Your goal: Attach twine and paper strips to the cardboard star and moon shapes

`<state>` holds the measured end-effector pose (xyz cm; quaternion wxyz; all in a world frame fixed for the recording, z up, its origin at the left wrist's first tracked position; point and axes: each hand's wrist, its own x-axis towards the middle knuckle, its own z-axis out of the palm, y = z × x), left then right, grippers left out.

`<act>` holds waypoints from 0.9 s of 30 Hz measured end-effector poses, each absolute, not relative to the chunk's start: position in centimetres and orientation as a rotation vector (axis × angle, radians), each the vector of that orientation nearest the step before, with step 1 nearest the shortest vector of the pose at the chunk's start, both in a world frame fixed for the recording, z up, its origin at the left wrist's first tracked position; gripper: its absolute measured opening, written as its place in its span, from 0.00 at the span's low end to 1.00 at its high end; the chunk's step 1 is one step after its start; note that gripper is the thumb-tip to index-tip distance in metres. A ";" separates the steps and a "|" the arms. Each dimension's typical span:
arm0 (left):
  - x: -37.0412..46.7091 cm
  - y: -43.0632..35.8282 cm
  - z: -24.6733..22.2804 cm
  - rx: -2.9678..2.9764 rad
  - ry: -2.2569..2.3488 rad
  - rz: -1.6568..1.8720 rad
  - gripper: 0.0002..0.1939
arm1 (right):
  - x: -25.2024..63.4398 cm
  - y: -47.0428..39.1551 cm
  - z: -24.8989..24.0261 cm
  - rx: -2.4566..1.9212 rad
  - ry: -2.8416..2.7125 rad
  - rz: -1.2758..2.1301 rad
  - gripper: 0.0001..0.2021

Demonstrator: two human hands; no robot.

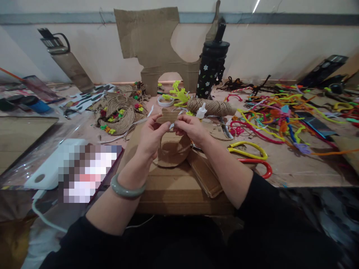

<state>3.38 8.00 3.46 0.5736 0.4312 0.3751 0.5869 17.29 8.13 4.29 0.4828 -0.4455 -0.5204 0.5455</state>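
Pale wall (92, 37) behind cluttered table. Left hand (150, 138) and right hand (193, 129), fingertips pinched in, appear to share small white scrap (172, 126), equally near; long axis unclear. Rounded brown cardboard piece (174, 154) wearer-side, just below grip.

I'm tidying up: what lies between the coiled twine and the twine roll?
In the head view, a white ring and a fuzzy yellow-green piece lie between them, plus a thin white strip nearer the coil.
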 end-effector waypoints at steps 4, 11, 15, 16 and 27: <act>3.3 7.9 3.4 1.099 0.877 1.319 0.22 | 17.2 8.2 4.1 -1.031 -1.371 1.323 0.05; 3.0 8.1 3.2 1.116 0.927 1.317 0.22 | 17.2 8.1 4.0 -1.020 -1.507 1.224 0.05; 3.0 8.1 3.3 1.147 0.924 1.286 0.22 | 17.2 7.9 4.0 -1.071 -1.520 1.194 0.05; 2.9 8.0 3.3 1.156 0.921 1.284 0.21 | 17.2 7.9 4.0 -1.072 -1.524 1.189 0.05; 3.5 7.6 4.0 1.087 0.842 1.321 0.18 | 17.2 7.9 4.2 -1.062 -1.381 1.258 0.06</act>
